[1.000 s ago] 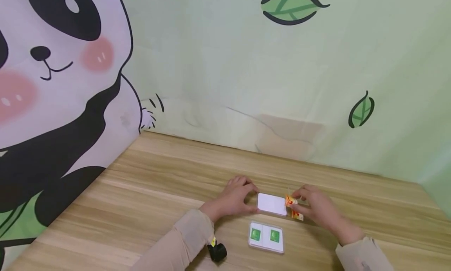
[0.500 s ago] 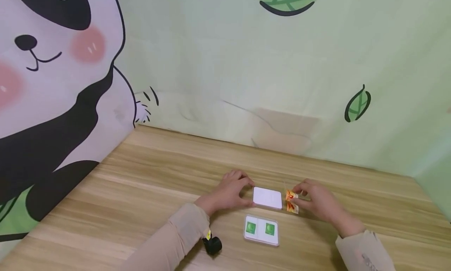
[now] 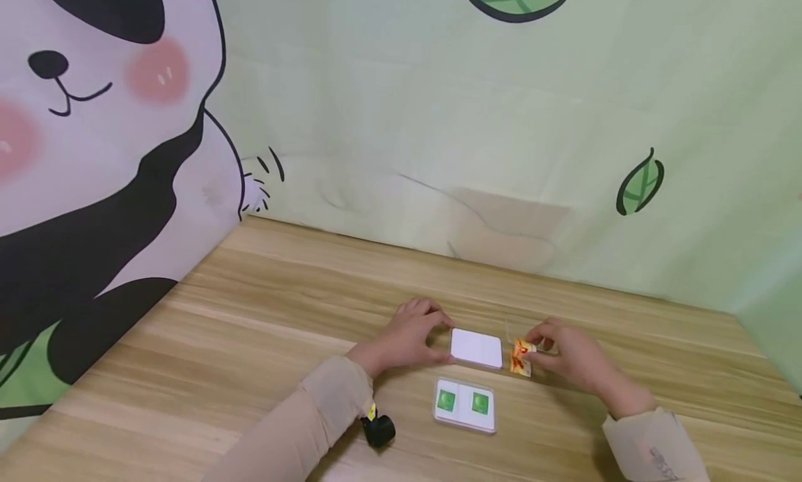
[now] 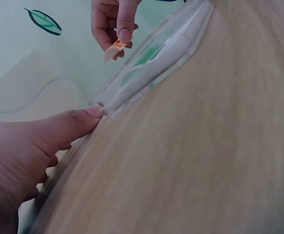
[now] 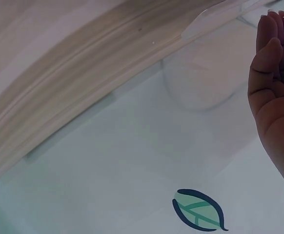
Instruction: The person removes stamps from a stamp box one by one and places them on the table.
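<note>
In the head view a flat clear case (image 3: 475, 347) with a white face lies on the wooden table. My left hand (image 3: 407, 337) holds it at its left end, fingertips at the far corner and thumb at the near one. In the left wrist view the thumb (image 4: 81, 122) presses a case corner. Just right of the case, my right hand (image 3: 570, 356) pinches a small orange-and-yellow printed piece (image 3: 521, 357) between thumb and fingers. A faint transparent edge stands out beside the piece. The right wrist view catches the right hand (image 5: 278, 87) only partly.
Nearer the front lies a second clear case (image 3: 464, 405) with two green square pictures. A black wrist camera (image 3: 379, 430) hangs below the left sleeve. A pale green wall cloth (image 3: 363, 120) with a panda and leaves borders the table (image 3: 301, 280) behind.
A second ago the orange piece overlapped the white-faced case's right edge; my right hand has moved it right, leaving a gap. The left hand keeps its hold. The head view has shifted slightly.
</note>
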